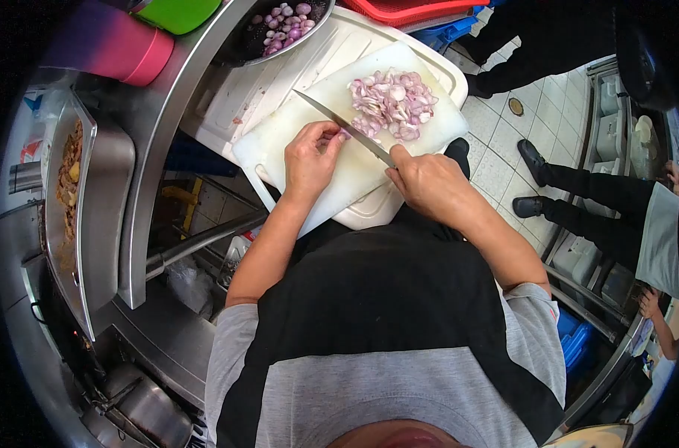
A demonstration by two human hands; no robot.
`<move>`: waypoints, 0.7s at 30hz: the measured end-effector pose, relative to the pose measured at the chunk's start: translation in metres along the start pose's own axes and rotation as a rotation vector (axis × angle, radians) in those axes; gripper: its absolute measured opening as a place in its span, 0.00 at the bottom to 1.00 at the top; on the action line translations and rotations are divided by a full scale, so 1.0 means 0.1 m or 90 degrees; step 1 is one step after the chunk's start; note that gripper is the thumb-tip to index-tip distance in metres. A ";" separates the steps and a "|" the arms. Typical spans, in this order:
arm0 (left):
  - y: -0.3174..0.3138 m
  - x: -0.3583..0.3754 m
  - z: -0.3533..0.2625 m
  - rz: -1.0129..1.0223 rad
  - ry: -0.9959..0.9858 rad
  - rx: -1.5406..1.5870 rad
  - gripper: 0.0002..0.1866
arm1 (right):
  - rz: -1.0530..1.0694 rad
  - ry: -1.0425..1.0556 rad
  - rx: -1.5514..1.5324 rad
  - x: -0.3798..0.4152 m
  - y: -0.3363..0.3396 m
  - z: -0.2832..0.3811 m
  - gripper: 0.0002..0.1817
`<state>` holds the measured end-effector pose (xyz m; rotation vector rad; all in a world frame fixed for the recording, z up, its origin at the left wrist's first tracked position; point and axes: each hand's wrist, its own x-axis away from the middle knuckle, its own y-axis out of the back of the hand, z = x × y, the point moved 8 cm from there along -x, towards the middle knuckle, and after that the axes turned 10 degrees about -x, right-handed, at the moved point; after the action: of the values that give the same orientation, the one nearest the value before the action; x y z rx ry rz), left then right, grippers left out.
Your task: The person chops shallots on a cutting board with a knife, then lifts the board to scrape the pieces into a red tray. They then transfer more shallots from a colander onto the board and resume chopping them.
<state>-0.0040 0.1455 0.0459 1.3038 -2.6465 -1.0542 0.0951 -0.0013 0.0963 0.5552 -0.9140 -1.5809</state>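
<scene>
My right hand [427, 183] grips the handle of a kitchen knife [354, 133], its blade slanting up and left across the white cutting board [280, 145]. Closed fingers of my left hand [311, 158] pinch a small purple shallot [344, 134] against the board, right beside the blade. Most of that shallot is hidden by the fingertips. A pile of sliced shallots [394, 101] lies on the far right part of the board, just beyond the knife.
A metal bowl [328, 19] of whole peeled shallots stands behind the board on a white lid [239, 93]. At left are a steel counter edge [153, 142] and a tray of food [104, 179]. Other people stand at right on the tiled floor [496, 168].
</scene>
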 end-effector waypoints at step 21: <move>-0.08 0.05 -0.30 0.091 -0.211 -0.221 0.10 | 0.071 -0.043 -0.061 -0.27 -0.23 -0.33 0.16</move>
<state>0.0067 0.1213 0.0633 0.9270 -2.5476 -1.7382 0.1128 0.0173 0.0550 0.3799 -0.8991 -1.5415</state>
